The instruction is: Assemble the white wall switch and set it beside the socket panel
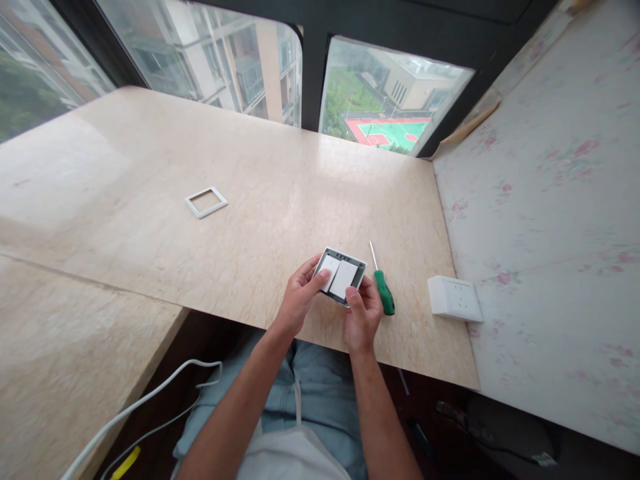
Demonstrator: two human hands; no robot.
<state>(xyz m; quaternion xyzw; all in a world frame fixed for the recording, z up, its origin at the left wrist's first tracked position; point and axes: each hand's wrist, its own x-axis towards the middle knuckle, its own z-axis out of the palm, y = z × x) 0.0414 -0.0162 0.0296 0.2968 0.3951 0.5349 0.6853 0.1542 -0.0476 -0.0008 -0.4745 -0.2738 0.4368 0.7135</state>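
Between my two hands is a wall light switch [345, 279] with two white rockers in a dark inner frame, its white edge showing around it. My left hand [301, 288] grips its left side, the thumb lying on the left rocker. On the lower right, my right hand [364, 312] holds it with the thumb at the right rocker's bottom corner. The switch's underside is hidden. Just right of my right hand lies a screwdriver [384, 293] with a green handle, its shaft pointing away from me. Farther off to the left, a white rectangular cover frame [207, 202] rests flat on the counter.
The beige marble-patterned counter [270, 180] ends at windows at the back and a floral-papered wall [550, 220] on the right. A white socket box [455, 299] sits against that wall. A white cable [150, 393] hangs at the lower left.
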